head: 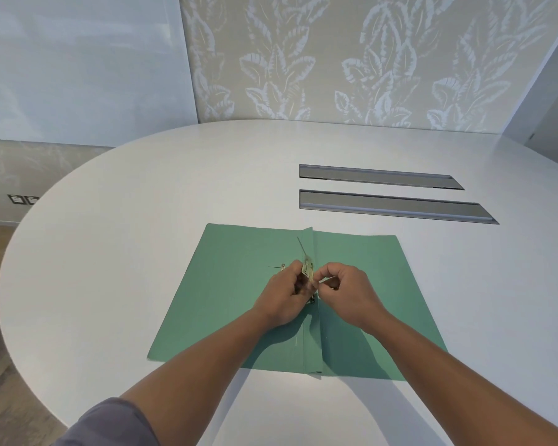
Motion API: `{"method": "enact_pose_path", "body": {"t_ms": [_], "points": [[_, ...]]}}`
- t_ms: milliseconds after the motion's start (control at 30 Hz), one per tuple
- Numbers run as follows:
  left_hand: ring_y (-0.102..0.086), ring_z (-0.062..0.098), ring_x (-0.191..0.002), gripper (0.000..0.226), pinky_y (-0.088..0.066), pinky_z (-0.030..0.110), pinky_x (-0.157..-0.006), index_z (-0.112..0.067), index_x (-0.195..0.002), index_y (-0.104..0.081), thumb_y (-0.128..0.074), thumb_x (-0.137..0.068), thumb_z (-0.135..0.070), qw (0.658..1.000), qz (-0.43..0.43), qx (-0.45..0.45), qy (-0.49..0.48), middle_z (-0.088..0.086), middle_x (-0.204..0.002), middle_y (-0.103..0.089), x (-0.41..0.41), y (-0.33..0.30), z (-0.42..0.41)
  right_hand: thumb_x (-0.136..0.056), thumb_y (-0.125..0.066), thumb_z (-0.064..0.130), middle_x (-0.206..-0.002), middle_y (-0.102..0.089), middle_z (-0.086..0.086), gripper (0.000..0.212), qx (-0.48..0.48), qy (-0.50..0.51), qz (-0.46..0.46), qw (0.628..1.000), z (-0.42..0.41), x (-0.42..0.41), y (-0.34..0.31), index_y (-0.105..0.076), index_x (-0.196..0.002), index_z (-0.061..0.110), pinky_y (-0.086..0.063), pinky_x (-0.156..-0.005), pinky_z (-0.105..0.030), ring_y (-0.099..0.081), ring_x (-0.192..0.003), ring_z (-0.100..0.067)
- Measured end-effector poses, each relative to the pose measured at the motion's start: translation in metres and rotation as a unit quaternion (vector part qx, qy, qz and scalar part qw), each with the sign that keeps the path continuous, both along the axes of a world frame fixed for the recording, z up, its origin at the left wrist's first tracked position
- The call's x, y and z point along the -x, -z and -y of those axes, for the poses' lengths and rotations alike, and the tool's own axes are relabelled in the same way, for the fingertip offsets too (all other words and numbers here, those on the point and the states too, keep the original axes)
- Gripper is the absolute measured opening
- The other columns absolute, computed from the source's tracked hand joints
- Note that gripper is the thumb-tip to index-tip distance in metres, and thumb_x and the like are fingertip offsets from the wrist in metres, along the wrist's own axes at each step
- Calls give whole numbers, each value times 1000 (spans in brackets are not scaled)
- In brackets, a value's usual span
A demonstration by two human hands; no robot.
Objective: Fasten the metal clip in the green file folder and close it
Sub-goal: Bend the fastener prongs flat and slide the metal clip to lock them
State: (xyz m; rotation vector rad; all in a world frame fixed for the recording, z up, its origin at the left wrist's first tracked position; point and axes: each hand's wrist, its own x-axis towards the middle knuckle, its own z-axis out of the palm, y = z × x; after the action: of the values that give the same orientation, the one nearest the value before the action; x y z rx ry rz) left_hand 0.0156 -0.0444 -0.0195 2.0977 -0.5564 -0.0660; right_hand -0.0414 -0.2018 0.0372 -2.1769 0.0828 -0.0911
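The green file folder (232,284) lies open and flat on the white table, spine running towards me. At the middle of the spine the metal clip (307,267) stands tilted, with one thin prong (301,245) pointing up and away. My left hand (284,297) pinches the clip from the left. My right hand (345,291) pinches it from the right, thumb and forefinger closed on its lower part. Another thin prong (275,267) lies flat on the left leaf. The fingers hide the clip's base.
The round white table (142,220) has two long grey cable-slot covers (393,206) set into it beyond the folder to the right. The table edge curves off on the left, with floor below. A patterned wall stands behind.
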Motion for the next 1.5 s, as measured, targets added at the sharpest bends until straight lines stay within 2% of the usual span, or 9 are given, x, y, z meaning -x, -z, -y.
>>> {"method": "enact_pose_path", "body": {"t_ms": [100, 233, 367, 567, 733, 867, 967, 1200, 1500], "points": [[-54, 24, -66, 30, -48, 40, -63, -20, -98, -39, -61, -87, -35, 1000, -2, 30, -2, 6, -80, -60, 4, -4, -2, -87, -63, 6, -84, -71, 6, 14, -7, 8, 2, 1000, -2, 0, 4, -70, -93, 17, -45, -55, -17, -58, -53, 3], [-44, 15, -58, 31, -40, 31, -56, -14, -102, -35, -55, -78, -16, 998, -21, 52, 1, 2, -72, -50, 7, -10, -4, -91, -60, 13, -95, -73, 1, 14, -41, 16, 7, 999, -1, -2, 12, -66, -98, 23, -58, -77, -36, -69, -82, -15], [-60, 33, -71, 21, -49, 40, -64, -18, -98, -49, -60, -84, -7, 998, -22, 50, -1, 8, -79, -65, 4, -8, -3, -95, -59, 18, -89, -75, 2, 19, -60, 20, -15, 998, -1, -4, 15, -63, -110, 28, -57, -72, -41, -69, -77, -24], [-66, 17, -77, 32, -52, 23, -71, -14, -92, -74, -54, -81, 9, 998, -32, 39, -22, 0, -82, -72, 0, -4, -2, -95, -61, 19, -97, -71, 3, 20, -46, 19, -43, 998, 1, -3, 24, -70, -112, 26, -59, -78, -41, -67, -79, -16], [-55, 7, -87, 21, -40, 9, -76, -17, -88, -82, -65, -86, -5, 1000, 18, -5, -25, -6, -90, -56, -4, 4, -1, -92, -67, 20, -100, -74, 1, 23, -37, 7, -54, 998, 4, -6, 32, -73, -114, 21, -53, -65, -25, -69, -71, -9], [-53, 20, -111, 24, -40, 36, -98, -23, -104, -79, -63, -87, -24, 994, 71, -62, -56, -7, -112, -64, -7, 12, 1, -86, -72, 12, -92, -78, 1, 22, -44, -16, -58, 997, 6, -7, 34, -77, -99, 29, -61, -83, -38, -76, -81, -18], [-53, 22, -123, 26, -39, 44, -107, -27, -116, -75, -65, -93, -29, 991, 74, -99, -58, -9, -127, -67, -9, 13, 3, -86, -72, 7, -83, -73, 7, 29, -27, -33, -63, 997, 7, -9, 33, -74, -98, 34, -57, -78, -34, -68, -68, -9], [-45, 22, -130, 30, -38, 42, -104, -34, -121, -72, -53, -99, -42, 967, 92, -237, -13, -15, -141, -58, -10, -2, 3, -84, -69, 15, -84, -68, -21, 18, 50, -83, -73, 993, 13, -18, 36, -76, -94, 28, -46, -67, -31, -50, -63, -14], [-36, 25, -133, 39, -29, 45, -105, -42, -135, -53, -48, -98, -53, 952, 77, -294, 25, -15, -149, -44, -18, -7, -2, -85, -71, 12, -73, -62, -14, 3, 68, -96, -90, 989, 18, -24, 36, -73, -85, 10, -43, -65, -31, -49, -63, -14]]}}
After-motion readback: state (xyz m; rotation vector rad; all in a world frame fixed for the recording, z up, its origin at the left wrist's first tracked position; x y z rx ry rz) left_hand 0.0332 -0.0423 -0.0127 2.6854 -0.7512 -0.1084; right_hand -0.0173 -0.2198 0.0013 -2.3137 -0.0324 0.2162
